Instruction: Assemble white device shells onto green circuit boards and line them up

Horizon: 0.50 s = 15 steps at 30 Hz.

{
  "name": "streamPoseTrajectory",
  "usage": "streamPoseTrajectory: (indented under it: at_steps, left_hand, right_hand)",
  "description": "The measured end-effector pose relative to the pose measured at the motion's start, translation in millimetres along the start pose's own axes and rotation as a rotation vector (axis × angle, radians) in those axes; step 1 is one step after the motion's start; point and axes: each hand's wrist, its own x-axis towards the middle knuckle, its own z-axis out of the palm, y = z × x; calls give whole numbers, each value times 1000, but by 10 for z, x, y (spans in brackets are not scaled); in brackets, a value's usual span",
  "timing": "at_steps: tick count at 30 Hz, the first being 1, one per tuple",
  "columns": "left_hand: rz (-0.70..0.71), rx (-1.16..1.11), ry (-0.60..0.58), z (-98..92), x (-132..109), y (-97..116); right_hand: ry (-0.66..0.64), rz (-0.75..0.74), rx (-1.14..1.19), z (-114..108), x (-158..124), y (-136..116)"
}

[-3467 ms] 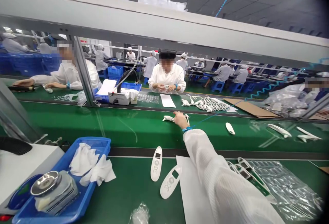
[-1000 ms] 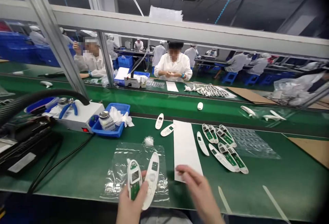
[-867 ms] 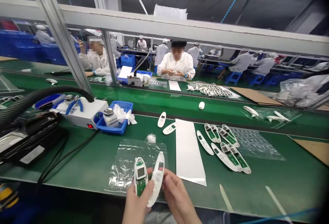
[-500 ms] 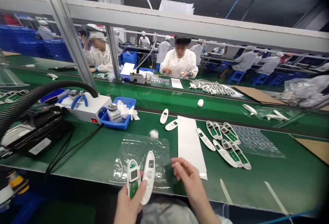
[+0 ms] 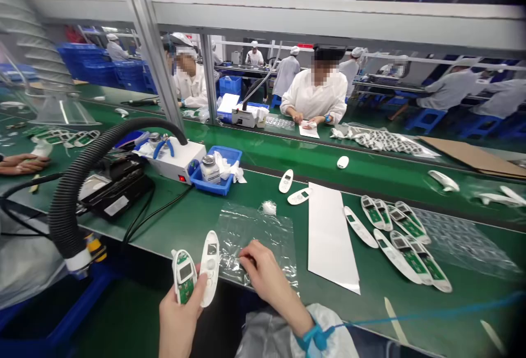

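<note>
My left hand [image 5: 181, 311] is closed around two parts of a remote control. One is a white half-shell with a green circuit board and small screen [image 5: 184, 276]; the other is a white cover with a window [image 5: 210, 270]. They stand side by side, apart at their tops. My right hand [image 5: 265, 273] hovers over or rests on a clear plastic bag [image 5: 230, 226]; its fingers are pinched together, and whatever is between them is hidden. A blue wrist strap [image 5: 314, 339] circles that wrist. A small white clump [image 5: 269, 208] sits at the bag's far edge.
Several open remote halves [image 5: 411, 259] lie right of a white paper sheet [image 5: 329, 243]. Two closed remotes [image 5: 286, 181] lie behind the bag. A blue tray [image 5: 224, 185] and a black hose [image 5: 82, 182] are at left. A co-worker [image 5: 316, 89] sits opposite; another person's hand [image 5: 20, 163] shows far left.
The view has turned left and objects appear shifted right. My right hand has moved left from beside the paper to over the plastic bag, its fingers now pinched. My left hand still holds both parts.
</note>
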Motion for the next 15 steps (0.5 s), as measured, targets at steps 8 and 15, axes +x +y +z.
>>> streamPoseTrajectory:
  at_steps: [8, 15]
  left_hand:
    - [169, 205, -16, -88, -49, -74]
    - [243, 314, -110, -22, -114, -103]
  right_hand:
    - [45, 64, -83, 201, -31, -4]
    - [124, 25, 215, 42, -128, -124]
